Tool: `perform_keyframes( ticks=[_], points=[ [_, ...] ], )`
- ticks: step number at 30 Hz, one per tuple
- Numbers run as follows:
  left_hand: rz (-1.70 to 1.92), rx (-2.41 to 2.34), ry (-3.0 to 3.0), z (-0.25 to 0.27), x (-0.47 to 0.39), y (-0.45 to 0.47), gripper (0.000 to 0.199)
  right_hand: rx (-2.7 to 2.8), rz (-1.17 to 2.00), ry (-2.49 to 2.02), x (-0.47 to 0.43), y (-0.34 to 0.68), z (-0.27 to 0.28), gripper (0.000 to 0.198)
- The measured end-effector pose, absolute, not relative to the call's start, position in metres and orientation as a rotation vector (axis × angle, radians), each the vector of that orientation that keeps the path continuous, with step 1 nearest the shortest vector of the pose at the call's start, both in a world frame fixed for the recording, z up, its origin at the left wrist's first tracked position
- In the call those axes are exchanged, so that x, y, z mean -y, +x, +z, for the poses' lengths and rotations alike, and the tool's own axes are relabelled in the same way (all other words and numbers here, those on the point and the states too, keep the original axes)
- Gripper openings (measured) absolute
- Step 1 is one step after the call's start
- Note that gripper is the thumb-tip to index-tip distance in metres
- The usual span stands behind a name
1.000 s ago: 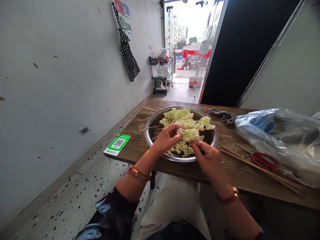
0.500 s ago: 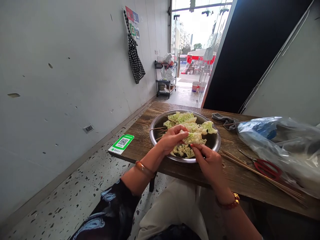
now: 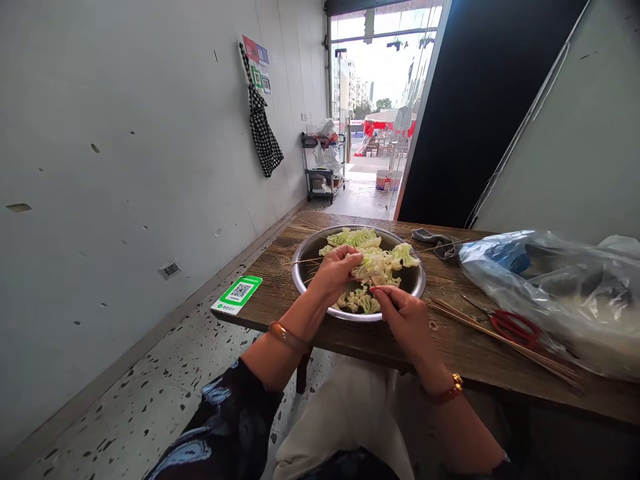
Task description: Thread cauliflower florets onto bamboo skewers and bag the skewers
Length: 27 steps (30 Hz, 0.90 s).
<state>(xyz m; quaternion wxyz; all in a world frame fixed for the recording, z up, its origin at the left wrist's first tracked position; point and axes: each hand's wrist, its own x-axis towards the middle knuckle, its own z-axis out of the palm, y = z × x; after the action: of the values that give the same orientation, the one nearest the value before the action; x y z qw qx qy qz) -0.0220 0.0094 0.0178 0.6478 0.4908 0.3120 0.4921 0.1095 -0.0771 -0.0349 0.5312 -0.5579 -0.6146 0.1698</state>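
Note:
My left hand (image 3: 336,272) is closed around a pale cauliflower floret (image 3: 369,268), held over a round metal bowl (image 3: 296,273). Just below the floret, my right hand (image 3: 407,320) pinches a thin bamboo skewer (image 3: 372,283) whose upper end meets the floret; how deep it goes in is hidden. Inside the bowl lie more cauliflower pieces (image 3: 354,237), some with skewers through them that stick out past the rim on both sides.
On the wooden table (image 3: 270,267), loose skewers (image 3: 505,343) lie right of the bowl beside red-handled scissors (image 3: 515,328). A clear plastic bag (image 3: 560,293) takes up the right end. Behind sits a grey cloth (image 3: 434,241); a green QR card (image 3: 237,293) marks the left corner.
The view has turned slightly to the right. My right fingertips have drawn a little away from the floret, leaving a short stretch of skewer in sight. The floret has tilted in my left hand.

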Motion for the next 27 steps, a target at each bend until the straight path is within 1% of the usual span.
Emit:
perform_keyframes(
  ticks=[5, 19, 27],
  points=[
    [1.106, -0.693, 1.088, 0.016, -0.009, -0.019, 0.036, 1.435, 0.337, -1.311, 0.075, 0.107, -0.040, 0.029],
    [1.016, -0.649, 1.091, 0.011, -0.001, -0.010, 0.038, 1.424, 0.300, -1.300, 0.073, 0.109, -0.042, 0.030],
    [0.950, -0.682, 1.243, 0.018, -0.004, -0.013, 0.039, 1.393, 0.368, -1.269, 0.075, 0.118, -0.038, 0.029]
  ],
)
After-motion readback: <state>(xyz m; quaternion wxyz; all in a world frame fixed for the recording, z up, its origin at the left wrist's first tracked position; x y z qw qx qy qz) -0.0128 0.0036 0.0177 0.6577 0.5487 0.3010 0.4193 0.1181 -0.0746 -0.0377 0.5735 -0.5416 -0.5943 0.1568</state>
